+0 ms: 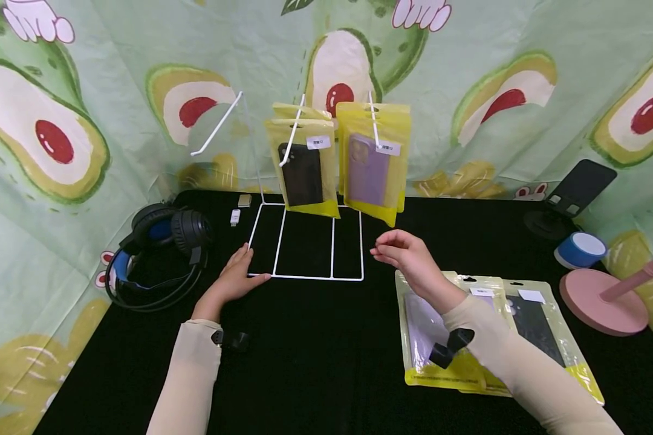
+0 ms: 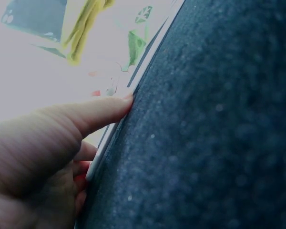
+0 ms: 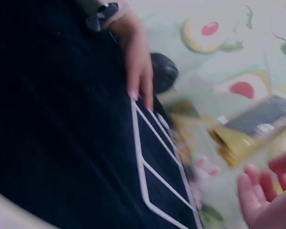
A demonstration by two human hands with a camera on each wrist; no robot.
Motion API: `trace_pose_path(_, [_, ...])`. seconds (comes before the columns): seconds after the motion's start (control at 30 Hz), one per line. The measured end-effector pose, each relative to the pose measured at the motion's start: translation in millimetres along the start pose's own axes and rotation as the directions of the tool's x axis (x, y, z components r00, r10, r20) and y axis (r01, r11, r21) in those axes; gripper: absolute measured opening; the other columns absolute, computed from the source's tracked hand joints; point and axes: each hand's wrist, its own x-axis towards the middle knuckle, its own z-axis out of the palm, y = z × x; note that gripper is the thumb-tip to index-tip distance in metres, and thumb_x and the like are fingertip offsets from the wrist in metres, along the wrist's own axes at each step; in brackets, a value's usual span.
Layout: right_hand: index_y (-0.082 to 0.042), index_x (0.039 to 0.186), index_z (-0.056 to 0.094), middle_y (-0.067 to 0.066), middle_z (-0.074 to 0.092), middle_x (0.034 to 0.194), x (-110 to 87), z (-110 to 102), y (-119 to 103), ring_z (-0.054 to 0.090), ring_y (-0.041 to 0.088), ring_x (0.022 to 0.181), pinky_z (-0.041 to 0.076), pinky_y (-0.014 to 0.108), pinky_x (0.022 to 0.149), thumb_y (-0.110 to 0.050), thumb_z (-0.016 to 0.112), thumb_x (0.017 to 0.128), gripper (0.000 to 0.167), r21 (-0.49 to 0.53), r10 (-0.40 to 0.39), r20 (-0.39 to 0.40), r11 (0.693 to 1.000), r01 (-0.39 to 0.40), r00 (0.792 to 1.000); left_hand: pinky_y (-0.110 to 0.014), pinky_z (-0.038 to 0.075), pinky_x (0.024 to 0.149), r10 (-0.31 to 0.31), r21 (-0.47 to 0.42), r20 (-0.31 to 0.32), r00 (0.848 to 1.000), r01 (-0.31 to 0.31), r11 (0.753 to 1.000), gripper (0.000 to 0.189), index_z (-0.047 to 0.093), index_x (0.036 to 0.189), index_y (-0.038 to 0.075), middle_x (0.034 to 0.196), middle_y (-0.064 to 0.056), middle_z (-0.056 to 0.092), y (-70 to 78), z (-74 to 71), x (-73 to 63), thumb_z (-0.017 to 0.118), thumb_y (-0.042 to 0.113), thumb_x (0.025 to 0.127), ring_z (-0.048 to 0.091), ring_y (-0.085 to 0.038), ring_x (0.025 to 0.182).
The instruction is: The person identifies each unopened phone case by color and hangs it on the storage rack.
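A white wire rack (image 1: 318,278) stands on the black tabletop, with hooks rising above its base. At the rack's front left corner lies my left hand (image 1: 231,277). Its thumb touches the front bar (image 2: 142,71) in the left wrist view, the other fingers lying at the side bar. My right hand (image 1: 408,257) hovers right of the base, fingers loosely bent, no object visible in it. From the middle hook hang yellow pouches with a black phone case (image 1: 303,175); the right hook carries pouches with a purple phone case (image 1: 367,169). The left hook (image 1: 217,124) is bare.
Under my right forearm lie several yellow phone-case pouches (image 1: 544,320). Headphones (image 1: 165,241) are at the left, near a small white USB stick (image 1: 235,217). On the right are a phone stand (image 1: 582,187), a blue tape roll (image 1: 580,249) and a pink round base (image 1: 604,302).
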Motion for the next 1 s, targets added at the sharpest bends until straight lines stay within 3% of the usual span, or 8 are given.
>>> trace_pose_path(0.1, [0.006, 0.105, 0.055, 0.011, 0.061, 0.098, -15.3, -24, -3, 0.066, 0.017, 0.090, 0.053, 0.028, 0.082, -0.002, 0.056, 0.093, 0.015, -0.210, -0.029, 0.045, 0.977, 0.038, 0.999, -0.055, 0.007, 0.113, -0.002, 0.005, -0.007, 1.000, 0.002, 1.000, 0.084, 0.016, 0.146, -0.010, 0.156, -0.025, 0.002, -1.7, -0.9, -0.3, 0.057, 0.039, 0.092, 0.000, -0.041, 0.142])
trace_pose_path(0.27, [0.005, 0.114, 0.055, 0.021, 0.059, 0.109, -45.4, -65, -11, 0.062, 0.027, 0.095, 0.053, 0.032, 0.082, -0.014, 0.057, 0.095, 0.027, -0.539, -0.013, 0.028, 0.842, 0.026, 1.000, -0.056, 0.007, 0.113, -0.006, 0.011, -0.002, 1.000, 0.006, 1.000, 0.084, 0.016, 0.146, -0.010, 0.156, -0.025, 0.002, -2.6, -0.9, 0.4, 0.058, 0.039, 0.092, 0.000, -0.041, 0.142])
trace_pose_path(0.4, [0.005, 0.120, 0.053, 0.021, 0.057, 0.112, -67.9, -94, -13, 0.058, 0.030, 0.093, 0.052, 0.030, 0.076, -0.020, 0.056, 0.096, 0.034, -0.680, 0.013, -0.049, 0.732, -0.042, 0.999, -0.056, 0.006, 0.113, -0.012, 0.006, -0.001, 1.000, 0.012, 1.000, 0.084, 0.015, 0.147, -0.009, 0.156, -0.024, 0.001, -2.2, -0.2, 1.8, 0.057, 0.040, 0.092, 0.000, -0.041, 0.142])
trace_pose_path(0.5, [0.006, 0.122, 0.050, 0.023, 0.055, 0.114, -80.8, -110, -9, 0.056, 0.029, 0.092, 0.050, 0.030, 0.073, -0.021, 0.055, 0.097, 0.038, -0.724, 0.060, -0.096, 0.681, -0.111, 0.994, -0.056, 0.006, 0.113, -0.015, 0.005, -0.001, 1.000, 0.015, 1.000, 0.085, 0.015, 0.147, -0.009, 0.156, -0.024, 0.001, -1.9, 0.5, 1.8, 0.057, 0.040, 0.092, 0.000, -0.041, 0.142])
trace_pose_path(0.63, [0.009, 0.125, 0.045, 0.025, 0.054, 0.111, -95.2, -122, 1, 0.058, 0.025, 0.087, 0.052, 0.032, 0.069, -0.022, 0.056, 0.096, 0.044, -0.715, 0.172, -0.095, 0.674, -0.187, 0.981, -0.056, 0.007, 0.113, -0.009, -0.001, 0.002, 1.000, 0.009, 1.000, 0.085, 0.015, 0.147, -0.009, 0.156, -0.024, 0.001, -1.2, 1.8, 0.9, 0.058, 0.039, 0.092, 0.000, -0.041, 0.142])
trace_pose_path(0.8, [0.010, 0.129, 0.040, 0.020, 0.056, 0.104, -106.8, -122, 13, 0.062, 0.020, 0.079, 0.055, 0.033, 0.069, -0.024, 0.058, 0.095, 0.052, -0.646, 0.321, -0.083, 0.704, -0.296, 0.943, -0.055, 0.006, 0.113, -0.008, -0.013, 0.001, 1.000, 0.008, 1.000, 0.084, 0.015, 0.147, -0.009, 0.156, -0.023, 0.001, -0.3, 2.5, -0.3, 0.058, 0.038, 0.092, -0.001, -0.040, 0.142])
trace_pose_path(0.9, [0.008, 0.129, 0.042, 0.016, 0.057, 0.100, -107.7, -115, 17, 0.061, 0.019, 0.077, 0.055, 0.033, 0.068, -0.022, 0.060, 0.093, 0.050, -0.624, 0.359, -0.098, 0.705, -0.338, 0.928, -0.056, 0.006, 0.113, -0.005, -0.010, 0.000, 1.000, 0.005, 1.000, 0.084, 0.015, 0.147, -0.009, 0.156, -0.024, 0.001, 0.3, 2.2, -0.6, 0.058, 0.038, 0.092, -0.001, -0.040, 0.142])
trace_pose_path(1.0, [0.007, 0.125, 0.047, 0.013, 0.056, 0.093, -106.0, -107, 21, 0.056, 0.020, 0.074, 0.052, 0.033, 0.064, -0.019, 0.063, 0.091, 0.046, -0.644, 0.344, -0.100, 0.693, -0.324, 0.934, -0.056, 0.006, 0.113, -0.005, -0.008, -0.003, 1.000, 0.005, 1.000, 0.083, 0.015, 0.147, -0.009, 0.156, -0.023, 0.001, 0.4, 2.2, -0.2, 0.058, 0.038, 0.092, 0.000, -0.040, 0.142])
